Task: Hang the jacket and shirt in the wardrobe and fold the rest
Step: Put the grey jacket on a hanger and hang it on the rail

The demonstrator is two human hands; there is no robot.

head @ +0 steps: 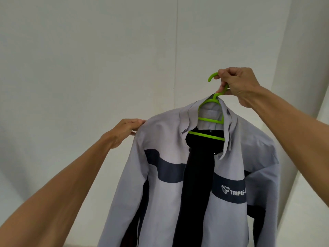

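One jacket [175,196], one hanger [211,120], right hand [239,85], left hand [125,130] perhaps pinching

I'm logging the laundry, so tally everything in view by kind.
Grey jacket: 1
Green hanger: 1
Hands: 2, left hand and right hand
Total: 4

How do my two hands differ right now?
The right hand is higher, fingers curled round the neck of the green hanger; the left hand is lower, pinching the grey jacket at its shoulder. The right holds plastic, the left cloth. Both are bare and reach out to the same garment.
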